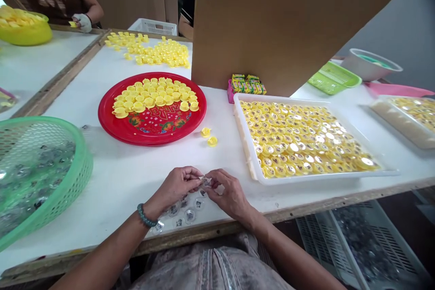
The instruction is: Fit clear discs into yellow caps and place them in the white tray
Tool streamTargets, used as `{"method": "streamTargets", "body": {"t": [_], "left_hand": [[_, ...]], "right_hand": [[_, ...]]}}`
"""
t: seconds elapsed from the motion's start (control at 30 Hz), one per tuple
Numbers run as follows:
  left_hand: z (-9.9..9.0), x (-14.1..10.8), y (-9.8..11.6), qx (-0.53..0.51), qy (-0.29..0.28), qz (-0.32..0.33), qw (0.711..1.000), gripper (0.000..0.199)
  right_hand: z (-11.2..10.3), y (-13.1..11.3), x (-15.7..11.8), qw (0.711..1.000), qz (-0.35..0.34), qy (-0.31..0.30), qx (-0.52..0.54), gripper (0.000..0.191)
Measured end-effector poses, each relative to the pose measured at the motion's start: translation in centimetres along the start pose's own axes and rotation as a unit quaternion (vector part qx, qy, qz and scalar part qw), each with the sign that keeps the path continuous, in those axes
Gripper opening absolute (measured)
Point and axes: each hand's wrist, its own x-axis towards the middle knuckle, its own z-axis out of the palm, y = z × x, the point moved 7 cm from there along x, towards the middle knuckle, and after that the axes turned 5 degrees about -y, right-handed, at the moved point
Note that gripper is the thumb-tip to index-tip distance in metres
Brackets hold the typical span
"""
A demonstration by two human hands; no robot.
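Both my hands meet over the table near its front edge, pinching one small clear plastic disc with a dark print. My left hand, with a bead bracelet at the wrist, grips its left side. My right hand holds the right side with thumb and fingers. Beneath them lie several loose clear printed discs. Two yellow cup-shaped pieces sit just beyond my hands. Farther off, a red round tray bears rows of similar yellow pieces. To the right, a white tray is filled with yellow pieces topped by printed discs.
A green basket of clear discs stands at left. Loose yellow pieces lie at the back, before a cardboard panel. A pink box holds small packets. Across the table, a co-worker's gloved hand holds a yellow piece.
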Motion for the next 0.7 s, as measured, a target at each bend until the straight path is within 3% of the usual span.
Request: {"method": "streamTargets", "body": {"t": [0.13, 0.33, 0.5, 0.7], "left_hand": [[0.0, 0.3, 0.5, -0.113, 0.027, -0.011, 0.993, 0.021], [1.3, 1.0, 1.2, -0.288, -0.028, 0.008, 0.957, 0.023], [1.5, 1.5, 1.0, -0.343, -0.043, 0.027, 0.938, 0.024], [1.0, 1.5, 0.1, -0.297, -0.023, -0.006, 0.954, 0.021]], "right_hand": [[-1.2, -0.5, 0.6, 0.996, -0.016, 0.055, 0.063, 0.031], [-2.4, 0.1, 1.8, 0.983, -0.007, 0.051, 0.176, 0.034], [-2.9, -0.7, 2.4, 0.988, -0.024, 0.065, 0.140, 0.034], [-2.5, -0.9, 2.4, 0.997, -0.039, 0.049, 0.040, 0.032]]}}
